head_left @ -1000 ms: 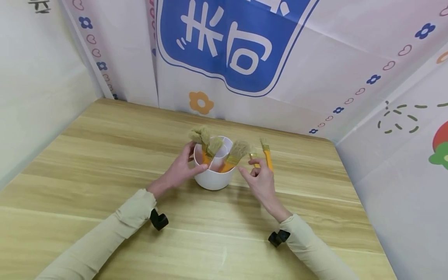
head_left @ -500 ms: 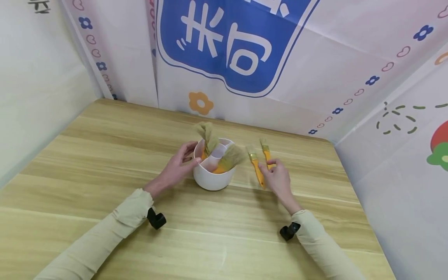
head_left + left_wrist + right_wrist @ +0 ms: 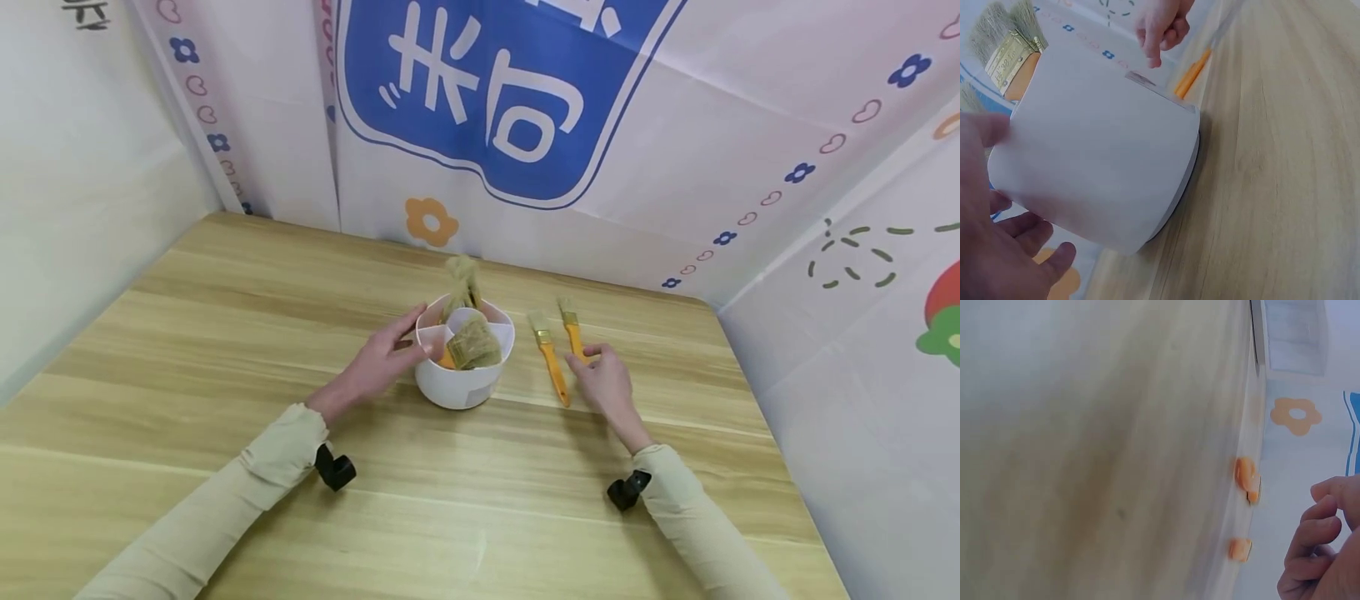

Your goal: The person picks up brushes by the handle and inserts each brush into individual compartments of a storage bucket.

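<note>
A white round holder (image 3: 453, 387) with inner dividers stands on the table, several paintbrushes in its compartments. One broad brush (image 3: 474, 343) leans at the front; other bristles (image 3: 463, 279) rise at the back. My left hand (image 3: 378, 358) holds the holder's left side, thumb at the front rim and fingers farther back. To the right lie two orange-handled paintbrushes, a near one (image 3: 551, 358) and a far one (image 3: 572, 327). My right hand (image 3: 603, 379) hovers above the far brush's handle end and hides it from the head view; its fingers (image 3: 1310, 540) are loosely curled around nothing.
The wood-grain table (image 3: 420, 517) is enclosed by printed white sheets (image 3: 660, 150) at the back and both sides. A pale label (image 3: 480, 394) shows on the holder's front wall. Both sleeves carry black wrist mounts (image 3: 335, 468).
The holder has turned under my left hand, shifting its dividers and brushes and bringing the label to the front. My right hand has moved right, away from the holder, past the near loose brush.
</note>
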The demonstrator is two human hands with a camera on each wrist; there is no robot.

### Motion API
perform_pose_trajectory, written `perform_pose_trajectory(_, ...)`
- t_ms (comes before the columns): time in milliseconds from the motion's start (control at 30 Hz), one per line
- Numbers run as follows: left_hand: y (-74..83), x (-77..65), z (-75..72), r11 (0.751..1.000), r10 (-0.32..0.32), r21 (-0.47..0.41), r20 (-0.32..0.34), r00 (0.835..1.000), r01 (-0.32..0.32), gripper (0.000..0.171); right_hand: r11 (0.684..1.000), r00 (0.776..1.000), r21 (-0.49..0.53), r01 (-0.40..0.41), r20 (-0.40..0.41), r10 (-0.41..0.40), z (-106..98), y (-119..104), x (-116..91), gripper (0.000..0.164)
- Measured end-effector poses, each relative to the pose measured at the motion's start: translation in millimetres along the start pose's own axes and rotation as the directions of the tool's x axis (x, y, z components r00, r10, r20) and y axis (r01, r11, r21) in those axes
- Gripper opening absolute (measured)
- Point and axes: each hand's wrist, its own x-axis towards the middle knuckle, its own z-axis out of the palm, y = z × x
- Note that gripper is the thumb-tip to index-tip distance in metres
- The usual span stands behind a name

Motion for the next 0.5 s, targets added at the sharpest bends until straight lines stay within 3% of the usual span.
perform_pose_trajectory(300,-3.6,4.1,-0.8,1.0,0.016,-0.024,-0.162,0.987,-0.02,0.044,0.997,0.999,-0.077,0.01,0.034,-0.007,-6.8,-0.5,13.9,0.044)
perform_pose_trajectory(500,-1.4,4.7,0.8,0.997,0.045,-0.062,-0.107,0.993,-0.051,0.044,0.984,0.997,-0.18,0.016,0.078,-0.002,-8.7,-1.4,38.9,0.034)
